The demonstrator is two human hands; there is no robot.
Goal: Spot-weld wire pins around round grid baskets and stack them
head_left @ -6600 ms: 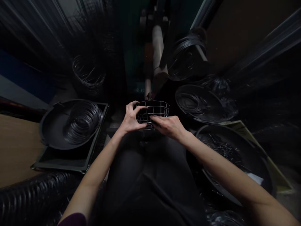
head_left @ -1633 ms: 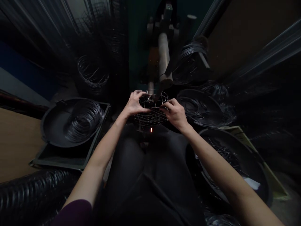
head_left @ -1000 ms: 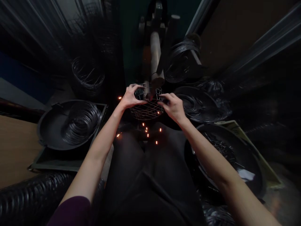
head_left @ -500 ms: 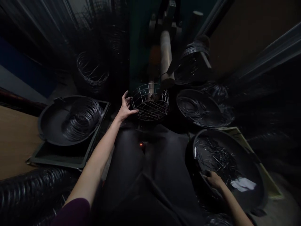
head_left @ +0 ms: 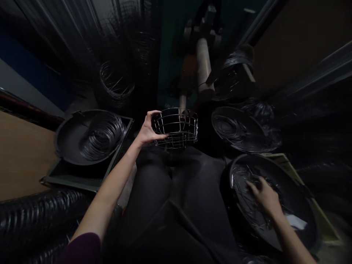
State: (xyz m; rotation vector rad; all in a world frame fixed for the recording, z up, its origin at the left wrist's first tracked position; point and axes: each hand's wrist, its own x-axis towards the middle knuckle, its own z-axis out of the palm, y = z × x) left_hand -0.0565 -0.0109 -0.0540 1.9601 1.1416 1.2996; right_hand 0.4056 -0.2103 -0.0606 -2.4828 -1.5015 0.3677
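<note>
My left hand (head_left: 147,130) clamps the round wire basket (head_left: 176,127) at its nine o'clock rim; at four o'clock, my right hand (head_left: 264,195), fingers spread, rests among short wire pieces (head_left: 244,183) in a dark pan (head_left: 299,190).

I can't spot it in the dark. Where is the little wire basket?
The wire basket sits mid-picture, above the person's knees, gripped at its left rim by the left hand, below the machine's pale roller.

One wire basket (head_left: 176,127). Three round dark pans: one with wire rings (head_left: 72,141), one with short wire pieces (head_left: 299,190), one further back (head_left: 242,128). One loose wire coil (head_left: 117,82). Two hands: left (head_left: 147,130), right (head_left: 265,196).
</note>
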